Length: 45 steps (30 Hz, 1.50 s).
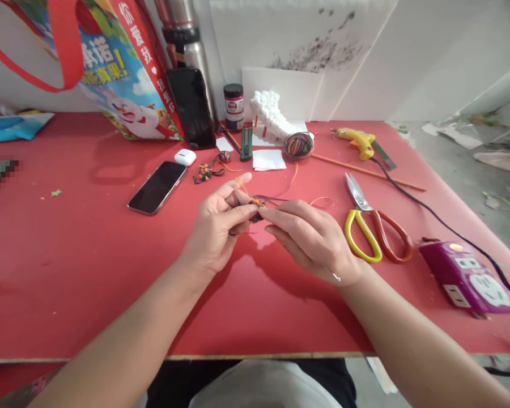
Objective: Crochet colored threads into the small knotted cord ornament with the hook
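Note:
Above the middle of the red table, my left hand (216, 218) pinches a small dark crochet piece (258, 214) between thumb and fingers. Orange yarn (243, 184) runs over its raised index finger. My right hand (312, 235) is closed around a thin metal crochet hook (332, 274); one hooked end sticks out below the palm near the wrist, and the rest is hidden by the fingers. The right fingertips touch the piece beside the left thumb. A strand leads back to a multicoloured yarn ball (298, 145) behind the hands.
Scissors (361, 215), a purple power socket (471, 277) and a yellow glue gun (359, 141) with its cable lie right. On the left are a phone (157, 187), an earphone case (185, 157) and a gift bag (127, 85). A small crocheted piece (204, 172) and white model (272, 116) stand behind.

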Tool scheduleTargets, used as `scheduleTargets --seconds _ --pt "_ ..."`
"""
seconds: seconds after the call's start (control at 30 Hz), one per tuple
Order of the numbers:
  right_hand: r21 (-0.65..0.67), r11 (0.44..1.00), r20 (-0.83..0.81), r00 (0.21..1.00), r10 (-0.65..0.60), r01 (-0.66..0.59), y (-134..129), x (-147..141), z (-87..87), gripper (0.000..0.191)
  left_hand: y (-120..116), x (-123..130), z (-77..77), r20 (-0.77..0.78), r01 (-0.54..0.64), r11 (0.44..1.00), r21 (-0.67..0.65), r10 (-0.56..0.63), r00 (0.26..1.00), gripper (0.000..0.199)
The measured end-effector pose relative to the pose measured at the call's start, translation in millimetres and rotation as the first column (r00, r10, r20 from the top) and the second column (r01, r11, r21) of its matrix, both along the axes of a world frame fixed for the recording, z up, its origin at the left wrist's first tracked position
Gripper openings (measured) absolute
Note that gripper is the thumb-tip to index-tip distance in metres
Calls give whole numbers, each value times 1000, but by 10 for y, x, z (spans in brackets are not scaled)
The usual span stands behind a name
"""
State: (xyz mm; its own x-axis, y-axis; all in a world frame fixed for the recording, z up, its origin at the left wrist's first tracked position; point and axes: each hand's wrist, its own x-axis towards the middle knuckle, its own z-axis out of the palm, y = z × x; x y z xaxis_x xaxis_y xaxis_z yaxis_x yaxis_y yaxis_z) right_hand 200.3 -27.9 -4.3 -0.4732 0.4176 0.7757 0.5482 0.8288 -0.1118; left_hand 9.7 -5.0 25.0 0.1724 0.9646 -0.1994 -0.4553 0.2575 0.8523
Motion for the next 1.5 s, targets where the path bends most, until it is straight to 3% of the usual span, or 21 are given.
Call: scheduleTargets --seconds 0.13,0.37,0.5,0.57,0.63,0.73,0.87,1.0,1.23,1.37,1.5 --pt "30 999 -5 999 -45 45 -26 -58 -33 33 -37 18 2 -12 5 999 46 -4 1000 61" --pt "-59 995 -65 994 -88 84 -107 -138 -12 33 -89 22 -52 -144 -52 959 277 95 985 71" --pt "54 998 0 1000 -23 23 -70 -91 -19 33 -58 -22 -8 -36 48 989 142 -43 998 61" --pt "119 988 17 995 -101 99 -61 -107 -52 31 -53 -25 10 16 77 994 75 -78 997 58" --pt "167 967 26 979 -202 195 -74 -160 -87 28 -66 -9 13 9 39 996 85 -40 999 57" --pt "145 956 29 965 -262 256 -123 -260 -106 28 -101 26 -7 -108 -50 968 245 78 991 58" --pt "63 958 19 959 -283 281 -200 -317 -54 28 -111 26 -60 -279 -14 879 477 166 946 59" --pt "32 969 -14 969 -245 245 -242 -295 13 26 -68 -27 -121 -344 35 804 593 214 914 59" --pt "-89 986 -111 983 -148 139 -244 -199 77 25 -12 -73 -165 -408 121 740 662 220 886 53" --pt "-197 977 -205 971 -120 79 -236 -148 102 23 0 -72 -184 -413 141 724 675 213 886 53" --pt "-193 980 -228 970 -86 41 -234 -156 112 20 -34 -52 -162 -425 136 735 664 222 878 56"
